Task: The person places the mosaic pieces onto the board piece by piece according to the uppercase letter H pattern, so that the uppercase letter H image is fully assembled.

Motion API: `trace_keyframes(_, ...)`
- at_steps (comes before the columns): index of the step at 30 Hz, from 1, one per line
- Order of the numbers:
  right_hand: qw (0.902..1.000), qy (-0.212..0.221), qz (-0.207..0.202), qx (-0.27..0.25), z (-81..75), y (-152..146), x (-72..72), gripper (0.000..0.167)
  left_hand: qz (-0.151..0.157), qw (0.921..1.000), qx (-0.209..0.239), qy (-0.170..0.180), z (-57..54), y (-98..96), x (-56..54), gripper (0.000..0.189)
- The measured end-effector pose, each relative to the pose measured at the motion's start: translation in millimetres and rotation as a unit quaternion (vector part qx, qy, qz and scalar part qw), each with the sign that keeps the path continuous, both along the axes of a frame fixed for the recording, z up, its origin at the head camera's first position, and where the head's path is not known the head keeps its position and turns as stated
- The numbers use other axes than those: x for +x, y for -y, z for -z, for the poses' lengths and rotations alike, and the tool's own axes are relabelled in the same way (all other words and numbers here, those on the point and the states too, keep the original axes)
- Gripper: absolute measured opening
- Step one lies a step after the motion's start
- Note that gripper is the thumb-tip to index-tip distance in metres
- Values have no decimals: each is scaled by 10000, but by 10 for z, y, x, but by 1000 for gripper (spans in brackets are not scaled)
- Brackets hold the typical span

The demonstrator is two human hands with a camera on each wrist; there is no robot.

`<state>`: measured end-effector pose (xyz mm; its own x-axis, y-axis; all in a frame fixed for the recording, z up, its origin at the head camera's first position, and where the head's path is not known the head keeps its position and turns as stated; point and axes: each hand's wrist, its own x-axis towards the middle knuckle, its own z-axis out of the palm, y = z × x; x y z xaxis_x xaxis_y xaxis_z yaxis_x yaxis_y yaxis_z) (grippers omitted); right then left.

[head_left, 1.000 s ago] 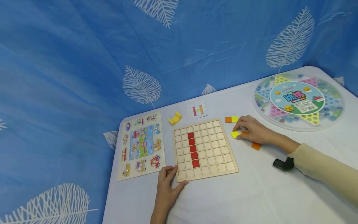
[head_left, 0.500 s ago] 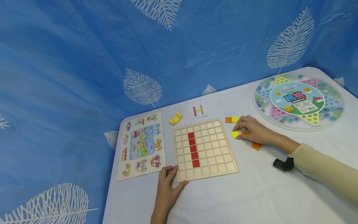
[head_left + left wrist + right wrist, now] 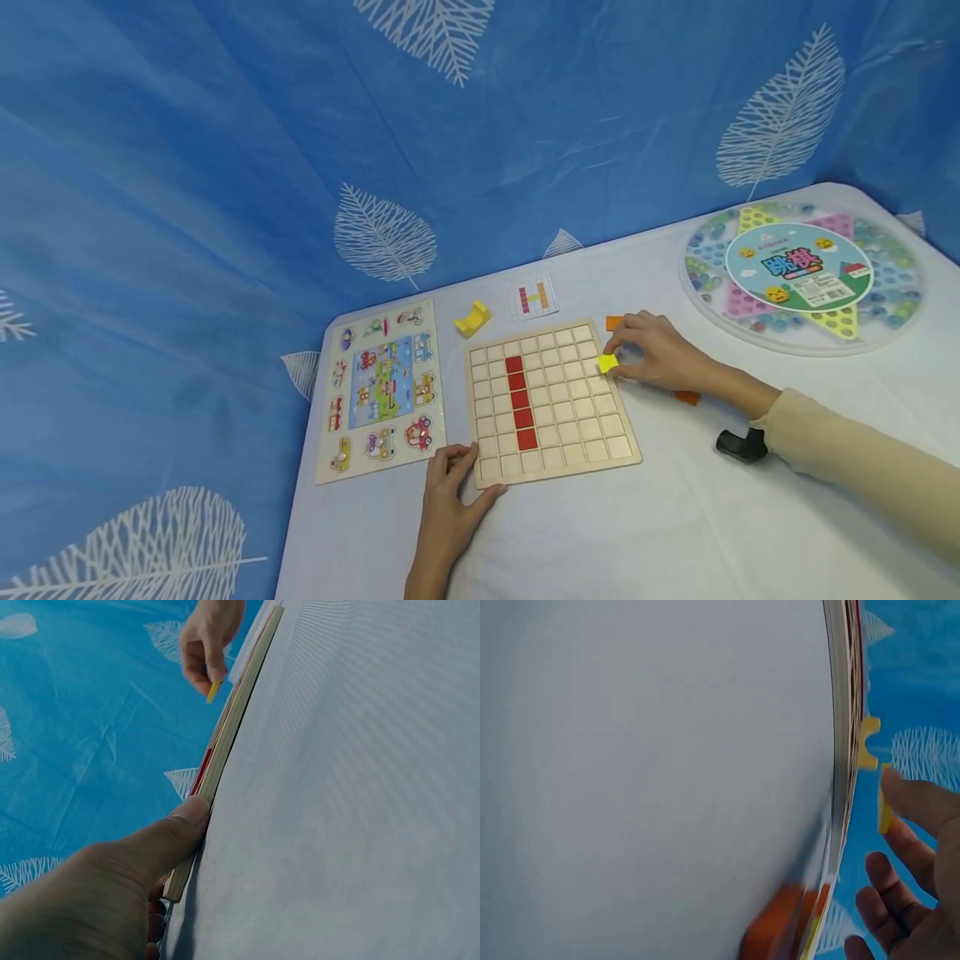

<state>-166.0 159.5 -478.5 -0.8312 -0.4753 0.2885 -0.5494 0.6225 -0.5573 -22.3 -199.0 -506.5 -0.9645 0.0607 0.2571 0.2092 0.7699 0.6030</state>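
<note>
A wooden grid board [image 3: 564, 411] lies on the white table with a column of several red square tiles [image 3: 521, 398] set in its cells. My left hand [image 3: 450, 504] grips the board's near left corner, thumb along the near edge and fingers at the left side. In the left wrist view the thumb [image 3: 191, 814] presses on the board's edge. My right hand [image 3: 660, 354] pinches a yellow square tile [image 3: 607, 363] between thumb and fingertips, over the board's right edge. The right wrist view shows that yellow tile [image 3: 886, 801] edge-on, apart from the board, the other fingers loosely bent.
Orange tiles [image 3: 686, 398] lie partly hidden beside the right hand. Behind the board are a yellow notched holder [image 3: 472, 320] and a small pattern card [image 3: 531, 297]. A picture puzzle [image 3: 381, 383] lies at the left, a round Chinese checkers box [image 3: 802, 271] at the far right.
My right hand has lifted the yellow tile from the table and carried it left to the board's right edge. The left hand stays at the corner.
</note>
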Motion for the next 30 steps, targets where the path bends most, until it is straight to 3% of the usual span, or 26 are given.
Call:
trace_keyframes(13,9995,272,-45,-147,-26,814,110,25,-7,9999,-5,138,4,6,8,66)
trace_keyframes(30,9983,588,18,-1,85,1001,75,25,17,9999,-25,153,-5,2,4,66)
